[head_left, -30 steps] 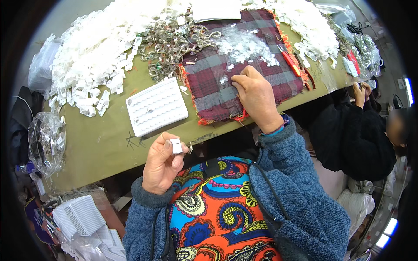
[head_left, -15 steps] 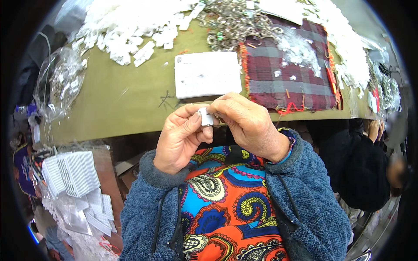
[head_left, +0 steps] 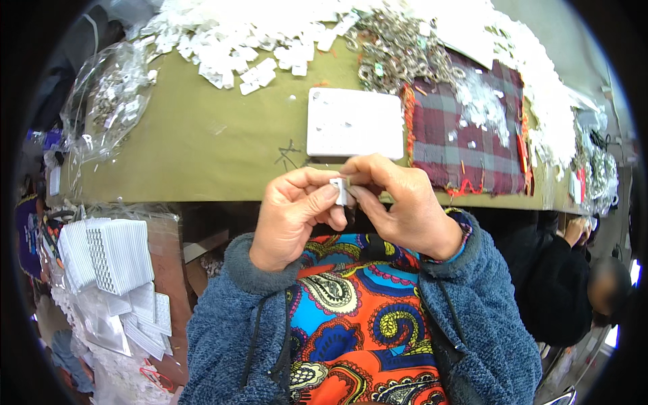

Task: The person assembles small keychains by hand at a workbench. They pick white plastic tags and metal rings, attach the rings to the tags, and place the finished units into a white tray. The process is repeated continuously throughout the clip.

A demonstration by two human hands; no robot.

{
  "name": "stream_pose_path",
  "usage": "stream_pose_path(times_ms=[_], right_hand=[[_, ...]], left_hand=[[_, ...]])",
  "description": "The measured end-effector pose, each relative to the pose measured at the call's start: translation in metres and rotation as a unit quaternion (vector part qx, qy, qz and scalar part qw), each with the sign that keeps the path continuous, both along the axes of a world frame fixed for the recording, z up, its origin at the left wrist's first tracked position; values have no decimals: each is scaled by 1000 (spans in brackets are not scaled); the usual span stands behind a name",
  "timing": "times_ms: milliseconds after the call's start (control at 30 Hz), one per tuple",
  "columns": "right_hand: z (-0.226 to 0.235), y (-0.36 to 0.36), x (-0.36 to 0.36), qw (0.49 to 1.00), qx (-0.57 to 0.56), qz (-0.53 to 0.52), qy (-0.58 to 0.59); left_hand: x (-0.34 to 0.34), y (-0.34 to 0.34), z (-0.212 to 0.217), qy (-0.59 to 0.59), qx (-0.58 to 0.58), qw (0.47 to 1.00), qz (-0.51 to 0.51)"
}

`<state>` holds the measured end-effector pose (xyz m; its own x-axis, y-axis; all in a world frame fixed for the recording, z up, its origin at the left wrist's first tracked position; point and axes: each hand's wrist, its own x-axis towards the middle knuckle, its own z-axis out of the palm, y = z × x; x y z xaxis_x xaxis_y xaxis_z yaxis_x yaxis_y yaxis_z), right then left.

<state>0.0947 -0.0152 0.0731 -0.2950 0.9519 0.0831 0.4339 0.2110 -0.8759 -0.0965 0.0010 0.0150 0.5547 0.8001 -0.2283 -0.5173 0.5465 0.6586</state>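
Note:
My left hand [head_left: 293, 216] and my right hand [head_left: 398, 202] meet in front of my chest, just below the table's near edge. Both pinch one small white plastic piece [head_left: 339, 190] between thumbs and fingertips; a tiny metal part seems to sit at its top edge. A white square tray [head_left: 354, 123] with small pieces lies on the olive table [head_left: 202, 145] right beyond my hands. To its right is a red plaid cloth [head_left: 466, 138] scattered with clear bits.
A heap of white plastic pieces [head_left: 250, 40] and a pile of metal rings [head_left: 398, 50] lie at the table's far side. A clear bag of parts [head_left: 108, 98] sits left. Stacked white trays [head_left: 111, 253] stand lower left. Another person in black [head_left: 567, 270] sits at right.
My right hand left the plaid cloth and came to my left hand; both now hold the white piece close to my chest. My view has tilted down.

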Motion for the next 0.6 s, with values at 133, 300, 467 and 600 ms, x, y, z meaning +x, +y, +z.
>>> stream_pose_path(times_ms=[133, 300, 467, 600], right_hand=[[4, 9, -1, 994, 22, 74, -72], [-8, 12, -15, 1000, 12, 7, -24], [-6, 22, -31, 987, -119, -51, 91], [-6, 29, -39, 998, -47, -24, 36]], left_hand=[[-2, 4, 2, 25, -6, 1000, -13], [-11, 3, -2, 52, 13, 998, 39], [-24, 14, 1, -16, -2, 998, 67], [-31, 17, -2, -20, -4, 997, 74]])
